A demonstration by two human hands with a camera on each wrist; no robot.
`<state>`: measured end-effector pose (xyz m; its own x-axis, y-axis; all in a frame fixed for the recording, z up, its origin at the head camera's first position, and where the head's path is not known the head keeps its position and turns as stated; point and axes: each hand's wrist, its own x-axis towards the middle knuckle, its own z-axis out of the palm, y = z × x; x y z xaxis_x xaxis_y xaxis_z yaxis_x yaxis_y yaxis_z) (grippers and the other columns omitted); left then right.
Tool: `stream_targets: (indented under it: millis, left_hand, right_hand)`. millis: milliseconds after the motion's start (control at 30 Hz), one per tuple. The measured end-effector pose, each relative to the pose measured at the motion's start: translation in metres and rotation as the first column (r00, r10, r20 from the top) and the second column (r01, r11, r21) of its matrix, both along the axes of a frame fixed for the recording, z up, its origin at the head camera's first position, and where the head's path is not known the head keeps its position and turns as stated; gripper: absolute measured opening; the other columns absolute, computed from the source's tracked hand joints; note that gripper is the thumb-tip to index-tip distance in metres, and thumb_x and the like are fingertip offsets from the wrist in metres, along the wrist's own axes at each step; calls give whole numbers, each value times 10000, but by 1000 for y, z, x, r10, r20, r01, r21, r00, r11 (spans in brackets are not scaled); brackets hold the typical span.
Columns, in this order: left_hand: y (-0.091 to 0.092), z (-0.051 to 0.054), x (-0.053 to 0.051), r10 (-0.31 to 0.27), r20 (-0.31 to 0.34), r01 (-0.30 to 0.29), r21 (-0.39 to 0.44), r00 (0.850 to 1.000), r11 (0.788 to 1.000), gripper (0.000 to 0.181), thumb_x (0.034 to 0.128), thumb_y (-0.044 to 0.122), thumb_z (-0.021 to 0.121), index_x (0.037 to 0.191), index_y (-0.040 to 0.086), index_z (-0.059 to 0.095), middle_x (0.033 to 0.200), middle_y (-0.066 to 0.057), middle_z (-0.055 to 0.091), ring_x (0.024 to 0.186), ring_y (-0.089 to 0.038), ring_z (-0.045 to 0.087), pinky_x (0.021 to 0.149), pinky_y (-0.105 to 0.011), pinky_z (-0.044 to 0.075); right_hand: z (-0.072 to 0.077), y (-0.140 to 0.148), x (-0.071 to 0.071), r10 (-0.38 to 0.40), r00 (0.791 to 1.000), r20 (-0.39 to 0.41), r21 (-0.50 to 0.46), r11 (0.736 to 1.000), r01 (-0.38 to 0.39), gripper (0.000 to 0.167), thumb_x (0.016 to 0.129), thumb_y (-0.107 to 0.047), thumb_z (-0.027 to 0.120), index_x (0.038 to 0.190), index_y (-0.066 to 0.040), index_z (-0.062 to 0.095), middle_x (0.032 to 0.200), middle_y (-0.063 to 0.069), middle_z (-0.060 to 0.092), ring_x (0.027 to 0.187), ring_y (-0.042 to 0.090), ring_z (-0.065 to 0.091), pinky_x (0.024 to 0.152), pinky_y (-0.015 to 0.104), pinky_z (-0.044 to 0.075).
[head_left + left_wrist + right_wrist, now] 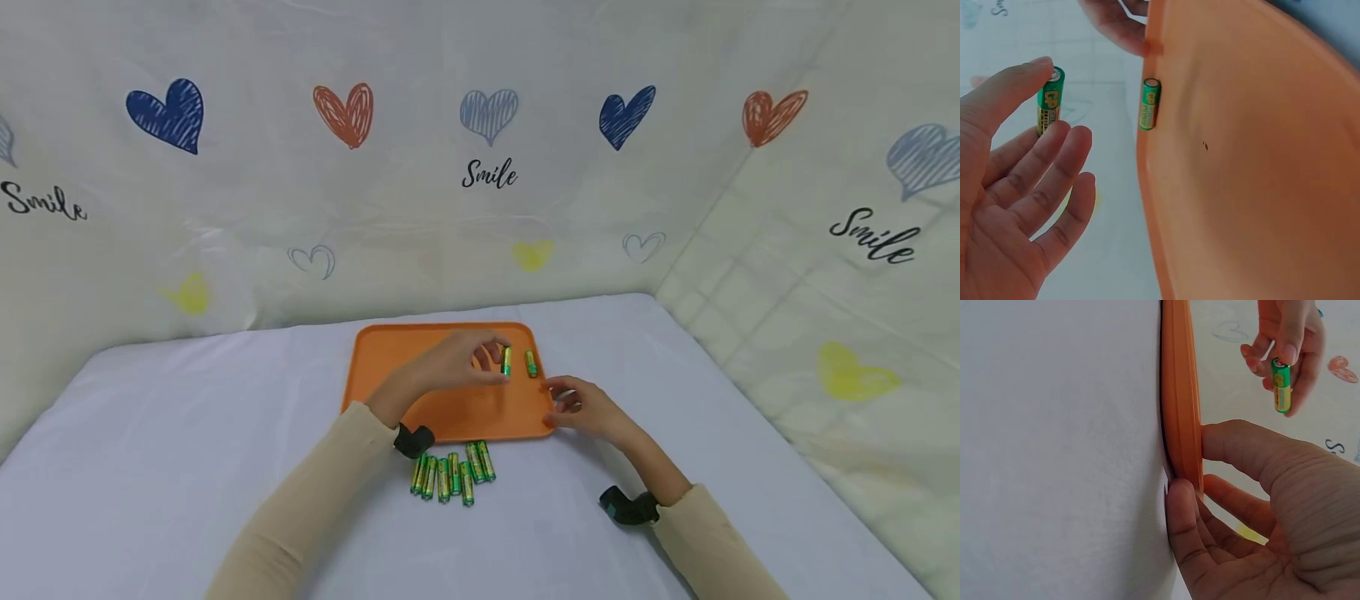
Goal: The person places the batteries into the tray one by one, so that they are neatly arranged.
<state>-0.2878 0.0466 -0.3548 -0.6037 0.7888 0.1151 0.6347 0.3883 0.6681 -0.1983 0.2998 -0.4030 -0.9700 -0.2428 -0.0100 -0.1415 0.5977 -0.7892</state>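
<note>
Between thumb and fingertips, my left hand (461, 364) pinches a green and yellow battery (506, 362) above the right half of an orange tray (390, 358). The left wrist view shows this battery (1050, 100) clear of the tray, its other fingers spread loosely. A second battery (531, 364) lies on the tray close to the right rim. My right hand (588, 408) holds the tray's right edge near the front corner; in the right wrist view its thumb and fingers bend about the tray rim (1182, 394). Some of its fingers are hidden.
Several matching batteries (443, 480) lie side by side on the white tablecloth (187, 467), just in front of the tray. Behind the table hangs a white cloth wall (420, 200) printed with hearts, and another stands on the right.
</note>
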Motion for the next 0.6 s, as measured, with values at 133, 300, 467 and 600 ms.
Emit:
stream_targets:
  millis: [133,300,467,600]
  left_hand:
    - [5,-4,-6,15,13,-15,-23,1000,1000,543,887,319,728,1349,99,543,1070,6,616,922,-111,608,847,-277,500]
    - [15,-10,-12,24,47,-25,6,999,1000,519,888,294,731,1327,82,555,1049,4,604,941,-136,595,826,-287,499]
    - [26,-14,-20,-7,72,3,51,997,999,435,887,255,736,1250,69,583,1020,-25,597,927,-171,597,799,-297,504]
    - [32,-17,-23,-13,70,12,24,997,1000,474,884,256,740,1280,62,565,1030,-28,601,925,-173,600,804,-284,503]
  right_hand:
    - [-1,-1,-1,-10,1000,10,-3,1000,10,535,848,-95,759,1303,70,532,1130,195,589,892,212,571,750,234,493]
    - [1,0,0,3,1000,3,-4,1000,-3,534,849,-94,757,1303,73,530,1133,203,585,894,216,570,745,230,490]
    - [1,1,1,8,1000,1,-25,1000,-8,533,851,-85,752,1303,83,524,1133,214,583,893,227,573,744,217,491]
    - [0,0,0,16,1000,4,-36,999,-16,528,852,-82,751,1300,85,526,1142,217,582,896,227,576,747,215,493]
